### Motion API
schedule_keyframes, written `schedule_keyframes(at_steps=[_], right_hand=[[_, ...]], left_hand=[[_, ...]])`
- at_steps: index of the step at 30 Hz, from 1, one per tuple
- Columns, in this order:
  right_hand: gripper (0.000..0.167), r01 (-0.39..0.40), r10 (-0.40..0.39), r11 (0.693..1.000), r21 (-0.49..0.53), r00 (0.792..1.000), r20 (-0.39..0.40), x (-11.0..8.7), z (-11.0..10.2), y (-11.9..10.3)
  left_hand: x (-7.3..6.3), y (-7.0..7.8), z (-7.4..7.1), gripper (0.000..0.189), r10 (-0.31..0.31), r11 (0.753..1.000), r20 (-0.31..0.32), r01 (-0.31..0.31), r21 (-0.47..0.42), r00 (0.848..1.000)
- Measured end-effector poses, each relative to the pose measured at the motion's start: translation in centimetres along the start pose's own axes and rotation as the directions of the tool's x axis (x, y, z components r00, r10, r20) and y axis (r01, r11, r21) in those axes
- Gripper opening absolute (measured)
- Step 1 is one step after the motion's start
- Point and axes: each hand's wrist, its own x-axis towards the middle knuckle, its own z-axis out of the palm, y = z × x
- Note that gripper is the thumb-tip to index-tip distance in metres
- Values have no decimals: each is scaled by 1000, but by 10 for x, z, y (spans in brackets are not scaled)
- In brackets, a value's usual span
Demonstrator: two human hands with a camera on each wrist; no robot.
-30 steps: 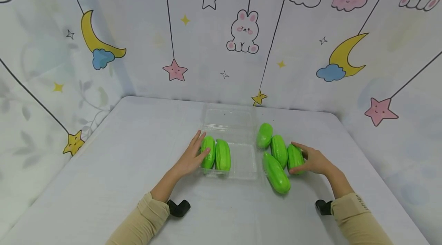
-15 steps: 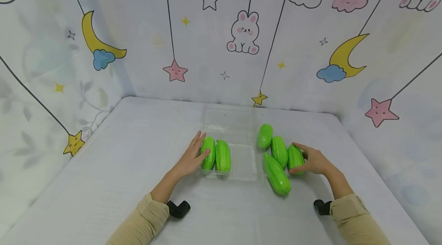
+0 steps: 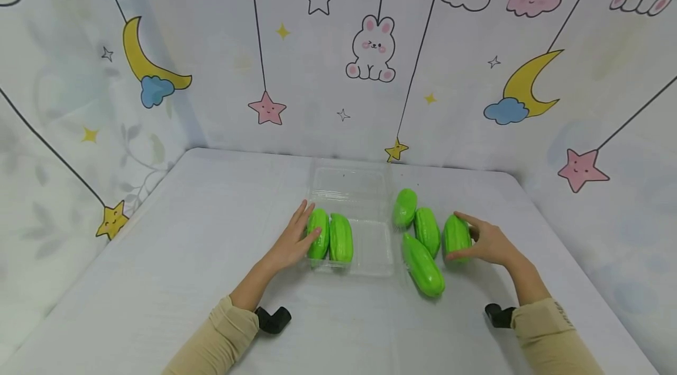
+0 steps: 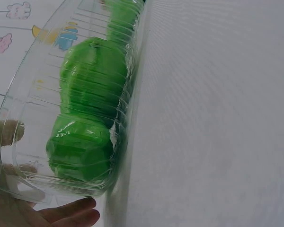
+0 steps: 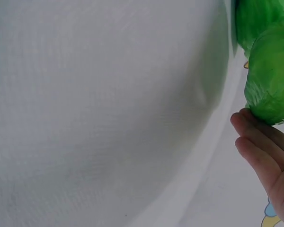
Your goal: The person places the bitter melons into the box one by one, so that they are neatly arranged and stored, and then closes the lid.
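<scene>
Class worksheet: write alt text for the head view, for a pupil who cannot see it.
A person's right hand grips a glossy, bright green, oblong object, right of three similar ones. The left hand rests against an open, clear plastic box containing two more, on a white table.

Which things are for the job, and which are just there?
Seem part of the job:
open clear box, with the left hand at its side
two green vegetables inside it
green vegetable held in the right hand
three green vegetables on the table

Seem just there:
bunny-and-star backdrop
black gadgets by the wrists
</scene>
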Motion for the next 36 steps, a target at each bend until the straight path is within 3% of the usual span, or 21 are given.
schedule_keyframes(at_steps=[16, 36], right_hand=[[102, 26, -24, 999, 35, 998, -58, 2, -6, -23], [100, 101, -98, 986, 131, 995, -27, 11, 6, -62]], left_hand=[[-1, -2, 0, 62, 11, 1000, -6, -11, -1, 1000], [1, -4, 1, 61, 11, 1000, -8, -12, -12, 1000]])
